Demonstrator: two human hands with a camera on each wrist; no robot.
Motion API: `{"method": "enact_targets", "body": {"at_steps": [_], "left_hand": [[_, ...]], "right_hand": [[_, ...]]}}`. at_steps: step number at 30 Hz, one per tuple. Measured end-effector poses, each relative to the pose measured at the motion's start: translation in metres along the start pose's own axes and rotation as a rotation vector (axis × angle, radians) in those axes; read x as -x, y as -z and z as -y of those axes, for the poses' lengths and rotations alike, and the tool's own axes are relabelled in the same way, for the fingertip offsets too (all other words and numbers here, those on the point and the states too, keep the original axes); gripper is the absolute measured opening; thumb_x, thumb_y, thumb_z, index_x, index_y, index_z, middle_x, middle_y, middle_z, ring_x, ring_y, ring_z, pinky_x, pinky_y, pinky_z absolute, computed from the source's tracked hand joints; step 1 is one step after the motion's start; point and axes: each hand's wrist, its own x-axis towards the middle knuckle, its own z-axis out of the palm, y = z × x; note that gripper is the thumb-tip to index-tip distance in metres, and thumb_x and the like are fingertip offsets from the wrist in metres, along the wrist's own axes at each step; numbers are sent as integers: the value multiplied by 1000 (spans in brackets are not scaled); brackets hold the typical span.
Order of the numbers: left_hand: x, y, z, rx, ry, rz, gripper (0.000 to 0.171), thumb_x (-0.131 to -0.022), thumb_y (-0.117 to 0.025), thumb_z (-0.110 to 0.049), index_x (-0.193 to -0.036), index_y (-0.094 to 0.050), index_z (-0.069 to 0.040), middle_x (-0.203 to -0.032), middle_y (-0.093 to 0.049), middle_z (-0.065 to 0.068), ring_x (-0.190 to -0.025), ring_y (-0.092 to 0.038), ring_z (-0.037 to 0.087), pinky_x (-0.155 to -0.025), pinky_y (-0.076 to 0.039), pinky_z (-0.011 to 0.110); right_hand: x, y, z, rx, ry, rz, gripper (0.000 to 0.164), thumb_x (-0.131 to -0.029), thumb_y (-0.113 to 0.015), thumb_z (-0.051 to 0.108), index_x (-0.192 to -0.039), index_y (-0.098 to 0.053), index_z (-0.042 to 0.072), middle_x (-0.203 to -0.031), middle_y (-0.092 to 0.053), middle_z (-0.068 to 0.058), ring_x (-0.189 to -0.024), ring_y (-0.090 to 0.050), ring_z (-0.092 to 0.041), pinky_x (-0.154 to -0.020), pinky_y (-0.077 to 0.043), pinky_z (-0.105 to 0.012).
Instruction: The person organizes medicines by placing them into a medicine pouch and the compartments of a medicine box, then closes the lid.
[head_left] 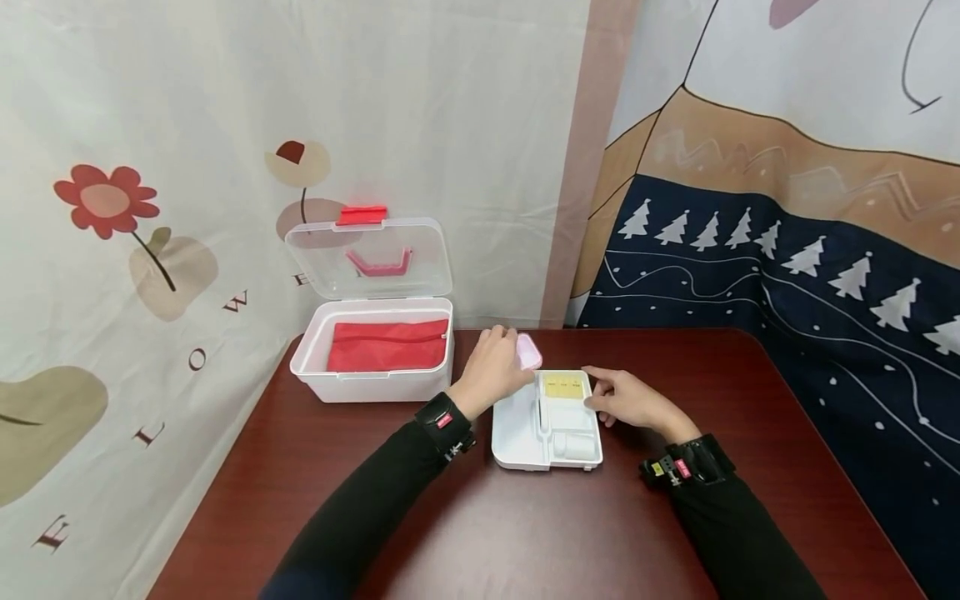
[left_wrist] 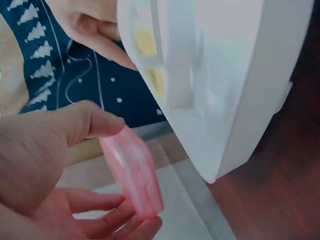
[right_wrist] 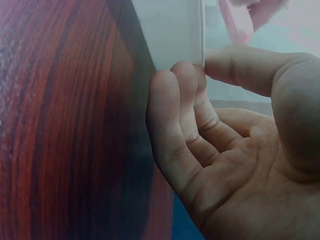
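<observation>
My left hand point(head_left: 489, 373) holds a small, flat, rounded pink case point(head_left: 529, 352) between thumb and fingers, just above the back of a white divided box point(head_left: 517, 429). In the left wrist view the pink case point(left_wrist: 132, 172) appears edge-on, thumb on one end and fingertips at the other. My right hand point(head_left: 633, 400) pinches the right side of the white box near its back corner; the right wrist view has the thumb at the rim and fingers against the outer wall point(right_wrist: 172, 35). A yellow piece point(head_left: 564, 386) and a white cylindrical item point(head_left: 574, 446) lie in the box's right-hand compartments.
Left of the white box stands a larger white storage box point(head_left: 397, 387) with its clear lid point(head_left: 375, 283) raised and a red zipped pouch point(head_left: 387, 346) inside. Both boxes are on a dark red wooden table point(head_left: 570, 533). Printed curtains point(head_left: 450, 125) hang behind it.
</observation>
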Motion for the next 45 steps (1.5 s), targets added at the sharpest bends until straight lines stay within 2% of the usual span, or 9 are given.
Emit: {"method": "enact_targets", "body": {"at_steps": [6,14,20,29,36,41,45], "left_hand": [[23,8,5,-5,-77,115,81,-90,-88,-34,-156,-57,2,-147,-63,17,-133,-57,32,-113,-53,42],[45,11,7,-7,-160,216,80,-88,-88,-30,-156,-59,-1,-147,-63,12,-133,-58,28,-114,-54,40],[55,4,8,-49,-212,239,77,-86,-88,-31,-153,-63,-3,-145,-64,11,-133,-60,29,-116,-50,45],[65,-6,5,-157,-254,249,74,-81,-91,-33,-147,-68,-6,-140,-69,8,-131,-65,25,-106,-51,42],[69,-11,4,-216,-263,262,73,-83,-91,-36,-147,-69,-8,-139,-70,6,-127,-68,23,-107,-49,41],[70,-13,6,-203,-268,269,74,-85,-90,-35,-150,-67,-8,-142,-70,7,-130,-67,25,-112,-49,43],[69,-10,9,-109,-239,273,74,-90,-87,-39,-154,-64,-8,-150,-68,10,-138,-63,31,-119,-48,47]], "right_hand": [[1,0,2,-8,0,8,77,-102,-74,12,-166,-38,-8,-93,-69,-11,-72,-66,-20,-65,-61,-35],[1,2,4,-13,9,2,76,-101,-74,11,-166,-38,-8,-91,-69,-11,-71,-66,-21,-65,-61,-35],[0,2,1,-15,11,2,77,-101,-74,12,-166,-38,-9,-92,-69,-10,-72,-66,-21,-64,-61,-35],[-1,0,-2,-26,18,-1,77,-102,-73,10,-166,-37,-9,-92,-70,-11,-72,-66,-21,-63,-61,-34],[0,0,-2,-33,8,1,77,-102,-74,13,-167,-37,-7,-94,-70,-11,-73,-66,-21,-64,-61,-34],[2,1,-1,-32,1,-3,77,-102,-73,13,-167,-37,-7,-93,-70,-11,-73,-66,-20,-64,-61,-34],[3,2,1,-21,-5,13,78,-103,-73,16,-168,-35,-7,-94,-70,-11,-73,-66,-20,-66,-62,-35]]}}
